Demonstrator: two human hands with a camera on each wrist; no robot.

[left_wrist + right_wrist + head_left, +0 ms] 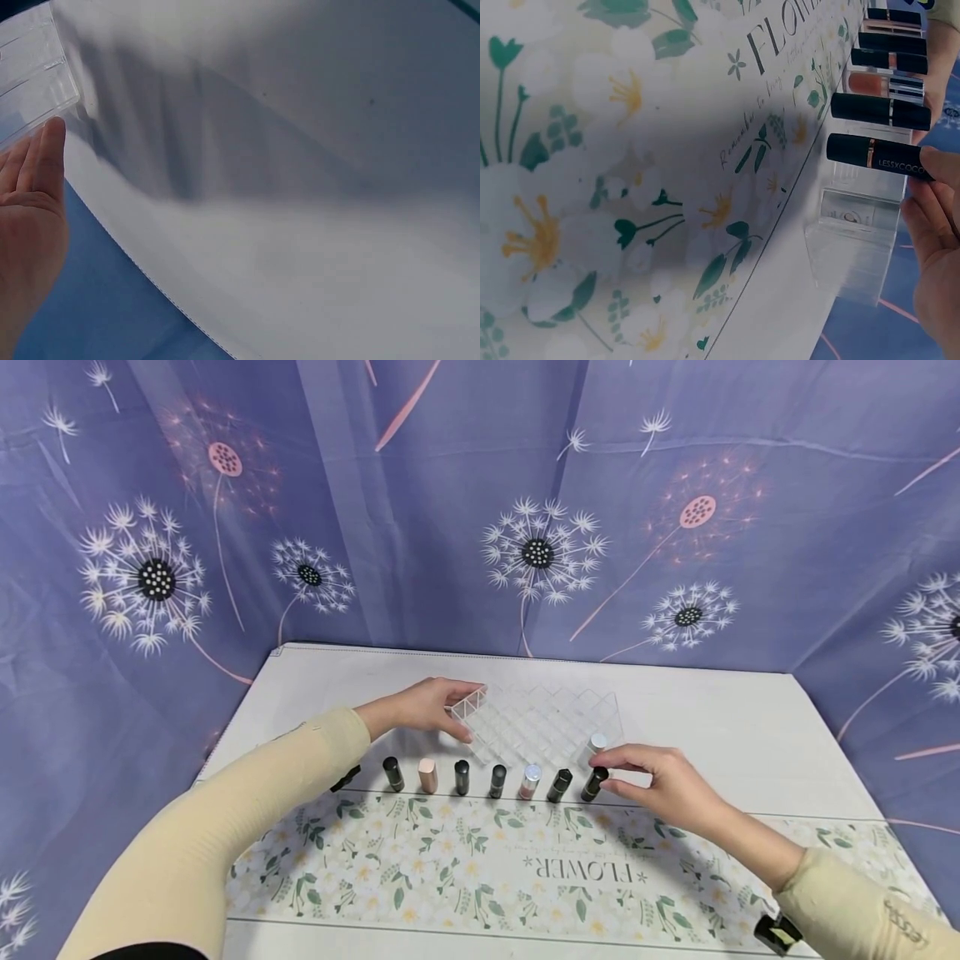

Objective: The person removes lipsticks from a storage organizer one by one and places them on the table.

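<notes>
My left hand (426, 706) holds the left end of a clear lipstick organizer (536, 718), thumb at its front corner and fingers toward the back. In the left wrist view, the fingers (49, 154) lie against the organizer's clear wall (37, 82). A black lipstick (594, 783) stands at the right end of a row, and my right hand (667, 781) pinches its top. Pale lettering shows on this lipstick (874, 154) in the right wrist view. One silver-topped lipstick (597, 742) sits in the organizer's front right corner.
Leftward along the row stand another black lipstick (559, 785), a silver-capped one (530, 782), a rose-gold one (427, 775) and several more black ones. A floral mat strip (480, 868) lies in front on the white table (720, 718). Behind hangs a purple curtain (420, 543).
</notes>
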